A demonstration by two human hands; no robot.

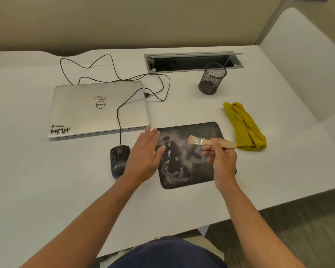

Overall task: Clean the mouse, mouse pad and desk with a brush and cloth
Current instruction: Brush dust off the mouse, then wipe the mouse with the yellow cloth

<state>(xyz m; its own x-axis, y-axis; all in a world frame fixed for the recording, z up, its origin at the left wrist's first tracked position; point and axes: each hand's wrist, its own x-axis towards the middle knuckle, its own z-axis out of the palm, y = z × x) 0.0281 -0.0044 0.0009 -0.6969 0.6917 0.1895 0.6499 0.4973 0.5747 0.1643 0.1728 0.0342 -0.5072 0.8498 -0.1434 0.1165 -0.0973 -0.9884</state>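
Your right hand point(219, 154) pinches the brush point(211, 141) by its wooden handle, bristles pointing left over the dusty mouse pad point(190, 132). Your left hand point(146, 153) lies flat, fingers straight, on the pad's left edge, with the mouse point(118, 160) just left of it. The yellow cloth point(244, 126) waits to the right. Sweep leftward and dust likely lands on the mouse or laptop point(99, 109); lift your left hand and the pad may slide.

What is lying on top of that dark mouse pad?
The dark rectangular mouse pad carries pale dusty smears, with the left hand flat on its left edge. Both hands cover parts of its surface.
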